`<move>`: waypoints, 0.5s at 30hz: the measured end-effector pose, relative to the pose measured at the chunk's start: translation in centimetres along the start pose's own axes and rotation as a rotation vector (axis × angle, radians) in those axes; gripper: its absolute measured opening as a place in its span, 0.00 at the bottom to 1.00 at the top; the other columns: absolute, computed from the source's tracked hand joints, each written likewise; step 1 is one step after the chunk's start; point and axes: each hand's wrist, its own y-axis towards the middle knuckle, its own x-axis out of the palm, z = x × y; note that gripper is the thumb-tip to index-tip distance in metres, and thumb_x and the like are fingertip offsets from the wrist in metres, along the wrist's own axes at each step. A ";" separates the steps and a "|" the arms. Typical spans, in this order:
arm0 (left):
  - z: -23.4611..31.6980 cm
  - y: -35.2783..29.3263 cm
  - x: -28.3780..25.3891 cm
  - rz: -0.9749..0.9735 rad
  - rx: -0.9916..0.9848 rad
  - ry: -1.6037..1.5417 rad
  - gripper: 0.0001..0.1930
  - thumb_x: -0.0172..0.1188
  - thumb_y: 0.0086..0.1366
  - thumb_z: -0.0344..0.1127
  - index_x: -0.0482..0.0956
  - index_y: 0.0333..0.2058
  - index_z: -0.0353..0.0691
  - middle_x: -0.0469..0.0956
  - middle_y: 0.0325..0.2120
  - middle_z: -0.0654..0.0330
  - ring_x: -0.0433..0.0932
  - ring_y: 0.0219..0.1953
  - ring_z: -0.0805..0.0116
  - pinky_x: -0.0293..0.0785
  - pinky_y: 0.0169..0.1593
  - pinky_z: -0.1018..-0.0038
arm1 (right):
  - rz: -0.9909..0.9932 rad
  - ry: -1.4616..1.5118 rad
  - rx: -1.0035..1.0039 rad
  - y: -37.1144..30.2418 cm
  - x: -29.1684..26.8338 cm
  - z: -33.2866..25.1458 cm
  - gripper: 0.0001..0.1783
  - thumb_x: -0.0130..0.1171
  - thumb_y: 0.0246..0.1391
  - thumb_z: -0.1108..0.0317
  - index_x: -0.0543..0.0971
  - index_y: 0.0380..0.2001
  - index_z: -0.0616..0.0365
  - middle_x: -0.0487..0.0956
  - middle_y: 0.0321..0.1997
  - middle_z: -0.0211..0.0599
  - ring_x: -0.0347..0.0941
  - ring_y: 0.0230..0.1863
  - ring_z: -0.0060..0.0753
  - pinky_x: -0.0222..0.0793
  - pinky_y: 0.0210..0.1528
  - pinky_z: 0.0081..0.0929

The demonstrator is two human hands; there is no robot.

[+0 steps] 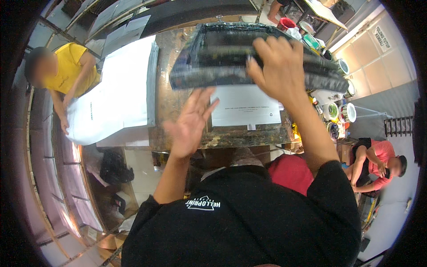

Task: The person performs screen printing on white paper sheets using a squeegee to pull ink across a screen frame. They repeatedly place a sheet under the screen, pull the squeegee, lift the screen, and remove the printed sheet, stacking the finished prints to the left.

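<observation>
Black T-shirt (249,222) is filling six o'clock; left hand (189,122) is hanging, grip apart; right hand (282,69) is overlapping the screen-printing frame (229,53) at twelve o'clock, whether clamping, I cannot tell.

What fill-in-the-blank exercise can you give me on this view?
The hand seen across the dark frame is the person's ____ one.
The small printed sheet by that frame is ____ in colour.
The co-worker at the large sheet stack wears a ____ shirt.
That stack lies to the frame's ____.

Missing words: right; white; yellow; left.
</observation>
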 end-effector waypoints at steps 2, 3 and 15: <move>-4.9 -1.5 0.1 -0.008 -0.264 0.866 0.53 0.33 0.65 0.79 0.50 0.73 0.39 0.46 0.71 0.31 0.43 0.75 0.38 0.34 0.73 0.39 | 0.091 0.027 -0.036 2.6 0.2 0.8 0.17 0.59 0.56 0.54 0.79 0.38 0.57 0.77 0.32 0.40 0.74 0.40 0.46 0.60 0.49 0.45; -9.2 -2.7 -0.7 -0.022 -0.400 1.286 0.52 0.36 0.65 0.78 0.49 0.74 0.40 0.43 0.72 0.30 0.39 0.75 0.35 0.30 0.71 0.34 | 0.102 0.009 -0.045 3.5 0.1 1.3 0.17 0.58 0.56 0.54 0.80 0.38 0.57 0.77 0.32 0.40 0.75 0.40 0.46 0.60 0.49 0.45; -16.6 -4.8 -0.7 -0.223 -0.701 1.674 0.60 0.42 0.61 0.81 0.53 0.70 0.23 0.50 0.73 0.41 0.40 0.77 0.46 0.17 0.69 0.30 | 0.063 0.245 0.025 15.0 -3.1 5.0 0.21 0.53 0.51 0.56 0.73 0.17 0.65 0.69 0.12 0.47 0.63 0.16 0.48 0.62 0.27 0.42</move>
